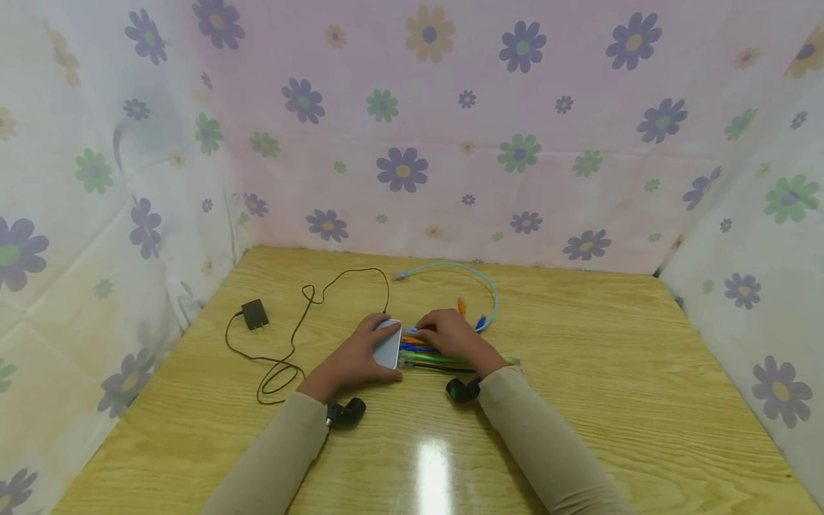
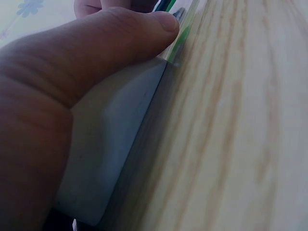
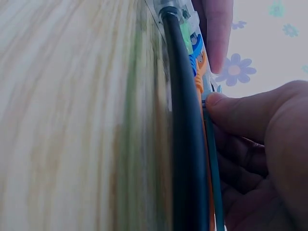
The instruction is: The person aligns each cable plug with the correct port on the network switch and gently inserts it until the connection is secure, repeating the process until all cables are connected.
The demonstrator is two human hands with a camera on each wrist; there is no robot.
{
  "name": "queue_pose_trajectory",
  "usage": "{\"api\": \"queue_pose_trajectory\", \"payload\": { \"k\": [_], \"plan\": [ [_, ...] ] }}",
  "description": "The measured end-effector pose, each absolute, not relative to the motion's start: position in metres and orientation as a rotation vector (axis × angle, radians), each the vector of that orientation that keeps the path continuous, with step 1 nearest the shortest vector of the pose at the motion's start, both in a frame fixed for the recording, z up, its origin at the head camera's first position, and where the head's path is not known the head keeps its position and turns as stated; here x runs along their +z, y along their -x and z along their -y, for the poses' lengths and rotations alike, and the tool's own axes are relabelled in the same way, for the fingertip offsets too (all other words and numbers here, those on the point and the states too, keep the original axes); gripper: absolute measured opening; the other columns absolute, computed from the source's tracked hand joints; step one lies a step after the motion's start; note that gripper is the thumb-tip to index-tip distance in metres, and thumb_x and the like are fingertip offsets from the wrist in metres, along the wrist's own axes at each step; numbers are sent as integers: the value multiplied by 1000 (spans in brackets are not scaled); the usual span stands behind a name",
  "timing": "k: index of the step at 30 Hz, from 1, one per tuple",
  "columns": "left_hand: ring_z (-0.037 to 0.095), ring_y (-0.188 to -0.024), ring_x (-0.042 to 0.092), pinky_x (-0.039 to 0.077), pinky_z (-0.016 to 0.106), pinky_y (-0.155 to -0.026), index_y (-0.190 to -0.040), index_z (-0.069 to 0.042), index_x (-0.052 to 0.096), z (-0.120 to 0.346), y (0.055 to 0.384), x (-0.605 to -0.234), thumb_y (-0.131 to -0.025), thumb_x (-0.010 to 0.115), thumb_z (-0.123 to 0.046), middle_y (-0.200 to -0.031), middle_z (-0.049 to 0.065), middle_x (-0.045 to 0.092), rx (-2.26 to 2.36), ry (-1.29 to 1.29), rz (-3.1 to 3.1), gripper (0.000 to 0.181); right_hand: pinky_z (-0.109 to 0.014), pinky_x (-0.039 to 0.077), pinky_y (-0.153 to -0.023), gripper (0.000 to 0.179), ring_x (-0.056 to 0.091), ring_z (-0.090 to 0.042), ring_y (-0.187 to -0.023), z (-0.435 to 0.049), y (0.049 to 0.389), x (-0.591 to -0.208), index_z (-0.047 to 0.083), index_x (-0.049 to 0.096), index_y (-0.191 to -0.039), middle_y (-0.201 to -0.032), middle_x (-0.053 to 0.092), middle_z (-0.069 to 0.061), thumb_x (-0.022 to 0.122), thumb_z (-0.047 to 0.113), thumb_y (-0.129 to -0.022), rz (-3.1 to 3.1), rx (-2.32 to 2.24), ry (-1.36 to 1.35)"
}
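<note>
A white network switch (image 1: 388,348) lies on the wooden table, and my left hand (image 1: 354,359) grips it, thumb along the near side and fingers at the far side. In the left wrist view the thumb (image 2: 120,36) lies across the edge of the switch (image 2: 120,125). My right hand (image 1: 453,336) pinches the plug (image 1: 413,330) of a light blue network cable (image 3: 214,168) close to the row of ports. Beside it, orange (image 3: 199,72), blue (image 3: 193,62), green (image 1: 421,357) and black (image 3: 185,134) cables run from the same side of the switch.
A black power adapter (image 1: 254,315) lies at the left, its thin cord (image 1: 293,340) looping to the switch. The light blue cable's far end (image 1: 400,275) curves behind the hands. Loose orange (image 1: 461,306) and blue (image 1: 481,323) plugs lie beyond the right hand. Flowered cloth surrounds the table.
</note>
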State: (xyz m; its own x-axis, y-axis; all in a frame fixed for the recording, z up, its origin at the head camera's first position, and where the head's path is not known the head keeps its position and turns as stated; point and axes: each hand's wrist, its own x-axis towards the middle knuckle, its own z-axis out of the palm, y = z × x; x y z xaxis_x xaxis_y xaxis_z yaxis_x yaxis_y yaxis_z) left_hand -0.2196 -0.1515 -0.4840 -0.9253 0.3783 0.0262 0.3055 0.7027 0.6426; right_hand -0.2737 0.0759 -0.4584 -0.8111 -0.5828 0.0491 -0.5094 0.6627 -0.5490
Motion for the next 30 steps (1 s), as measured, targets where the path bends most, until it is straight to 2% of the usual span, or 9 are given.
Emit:
{"api": "queue_pose_trajectory", "payload": {
  "k": [22, 30],
  "plan": [
    [26, -124, 43, 44, 37, -88, -150, -29, 38, 151, 221, -485, -70, 81, -55, -157, 1, 23, 1006, -585, -2814, 95, -35, 53, -83, 22, 66, -20, -94, -72, 271, -455, 7, 73, -111, -104, 72, -7, 60, 18, -97, -2748, -801, 999],
    [26, -122, 44, 44, 37, -87, -150, -30, 37, 151, 220, -484, -70, 81, -55, -158, 0, 22, 1018, -559, -2810, 95, -38, 52, -87, 23, 65, -22, -100, -71, 272, -451, 10, 72, -114, -111, 71, -6, 58, 14, -97, -2705, -768, 925]
  ]
}}
